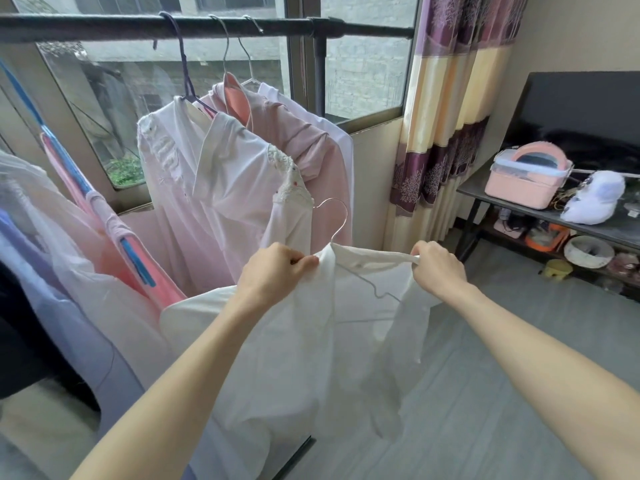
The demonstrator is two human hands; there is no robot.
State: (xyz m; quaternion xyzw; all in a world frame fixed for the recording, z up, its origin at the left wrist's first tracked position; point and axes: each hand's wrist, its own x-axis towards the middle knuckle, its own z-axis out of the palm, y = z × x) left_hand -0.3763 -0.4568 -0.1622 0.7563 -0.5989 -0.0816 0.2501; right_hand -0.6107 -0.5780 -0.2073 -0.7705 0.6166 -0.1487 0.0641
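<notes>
White shirt (329, 341): thin, plain white and creased. It sits on a wire hanger (341, 226) whose hook stands up above the collar, and the frame shows through the cloth.
Where it is: in the air between your two hands, with the collar stretched from one to the other and the body drooping below your forearms.
Your left hand (273, 271): fingers curled, pinching the collar's left end.
Your right hand (438, 268): fingers curled, pinching the collar's right end.
Beyond: pale pink and white garments (207, 202) hang from the dark rail (104, 27), just behind the hook.
</notes>
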